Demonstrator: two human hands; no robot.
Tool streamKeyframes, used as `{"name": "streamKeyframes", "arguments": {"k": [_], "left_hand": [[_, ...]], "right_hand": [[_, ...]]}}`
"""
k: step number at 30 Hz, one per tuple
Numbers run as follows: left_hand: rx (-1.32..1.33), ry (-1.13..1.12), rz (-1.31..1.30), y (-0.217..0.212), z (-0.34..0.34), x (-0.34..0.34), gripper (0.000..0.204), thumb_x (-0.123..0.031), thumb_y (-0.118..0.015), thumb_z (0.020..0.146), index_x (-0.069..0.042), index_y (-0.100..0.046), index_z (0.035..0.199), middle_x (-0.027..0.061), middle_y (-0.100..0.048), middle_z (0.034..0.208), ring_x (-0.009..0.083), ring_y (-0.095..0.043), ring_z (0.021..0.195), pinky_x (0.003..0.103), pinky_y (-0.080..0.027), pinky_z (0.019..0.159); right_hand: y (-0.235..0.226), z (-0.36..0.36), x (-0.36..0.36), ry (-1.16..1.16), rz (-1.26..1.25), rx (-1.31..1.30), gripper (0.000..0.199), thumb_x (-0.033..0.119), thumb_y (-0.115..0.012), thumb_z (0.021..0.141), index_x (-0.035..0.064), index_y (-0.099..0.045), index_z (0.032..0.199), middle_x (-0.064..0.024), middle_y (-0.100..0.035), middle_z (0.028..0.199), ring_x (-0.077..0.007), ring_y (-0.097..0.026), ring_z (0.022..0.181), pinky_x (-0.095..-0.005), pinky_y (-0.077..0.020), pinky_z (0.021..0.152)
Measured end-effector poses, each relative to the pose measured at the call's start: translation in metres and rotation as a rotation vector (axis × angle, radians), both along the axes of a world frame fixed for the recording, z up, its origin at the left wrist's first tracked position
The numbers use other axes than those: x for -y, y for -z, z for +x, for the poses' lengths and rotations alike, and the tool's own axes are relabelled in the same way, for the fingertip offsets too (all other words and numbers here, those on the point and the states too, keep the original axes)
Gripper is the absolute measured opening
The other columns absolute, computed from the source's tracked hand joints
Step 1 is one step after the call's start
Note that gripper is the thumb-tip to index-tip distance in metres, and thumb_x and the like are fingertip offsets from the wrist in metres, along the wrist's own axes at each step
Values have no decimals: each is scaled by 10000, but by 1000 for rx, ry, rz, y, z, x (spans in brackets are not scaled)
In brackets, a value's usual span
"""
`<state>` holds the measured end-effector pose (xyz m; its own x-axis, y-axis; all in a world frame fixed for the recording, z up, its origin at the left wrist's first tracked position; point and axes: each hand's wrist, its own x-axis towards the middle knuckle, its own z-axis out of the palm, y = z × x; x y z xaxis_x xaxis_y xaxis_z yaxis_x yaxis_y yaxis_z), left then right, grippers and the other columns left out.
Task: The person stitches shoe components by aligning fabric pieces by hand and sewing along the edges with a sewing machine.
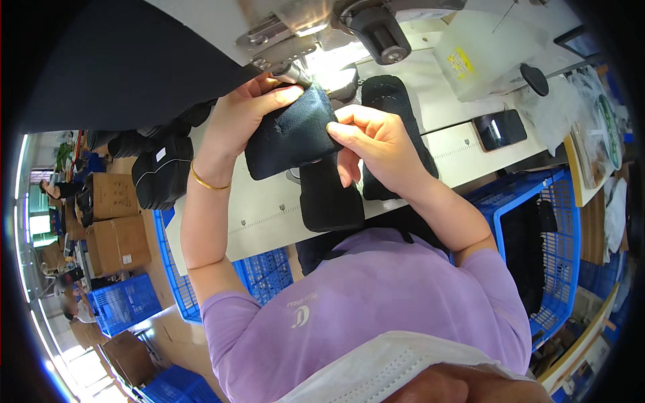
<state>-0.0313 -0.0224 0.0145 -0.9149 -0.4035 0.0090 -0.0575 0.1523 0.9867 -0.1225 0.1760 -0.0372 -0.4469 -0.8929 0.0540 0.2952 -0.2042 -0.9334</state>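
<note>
To the left, we have a stack of black pads (161, 171). Our left hand (243, 111) grips the far edge of a black padded piece (289, 138) beside the sewing machine (281, 37); our right hand (377, 140) pinches its right edge. Farther right lies a phone (499, 129).

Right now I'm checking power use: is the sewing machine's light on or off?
On: the light glares white beside the black fabric pad.

- Pad (285, 138) between left hand (245, 111) and right hand (373, 141), before the machine (289, 33)
- Second pad (390, 97) on the table (262, 223), right of it
- Phone (500, 129) on the table, farther right
- Crate (571, 235) at right
- Cartons (119, 245) far left
</note>
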Motion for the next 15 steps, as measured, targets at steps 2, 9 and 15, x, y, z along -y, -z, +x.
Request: {"name": "streamKeyframes", "arguments": {"k": [2, 9, 15], "left_hand": [[-42, -52, -192, 7, 1, -5, 216, -112, -733, 838, 16, -685, 1005, 74, -710, 919, 126, -654, 814, 264, -511, 756], [-547, -185, -1539, 40, 44, -69, 301, -36, -688, 696, -50, -716, 995, 71, -661, 1066, 221, -612, 969, 339, -479, 836], [-683, -182, -1663, 55, 35, -54, 291, -67, -694, 737, -3, -749, 1015, 97, -705, 1058, 215, -642, 948, 312, -532, 772]], "right_hand": [[1, 0, -3, 5, 15, -24, 205, 182, -558, 990, 14, -615, 888, -40, -621, 585, -69, -568, 470, -200, -401, 451], [-4, 3, -14, -28, 66, -111, 262, 206, -537, 1004, 22, -619, 836, -55, -678, 656, -46, -540, 476, -200, -416, 449], [-3, 1, -9, -1, 38, -90, 268, 215, -543, 1006, 26, -627, 835, -62, -685, 663, -49, -538, 466, -192, -406, 442]]}}
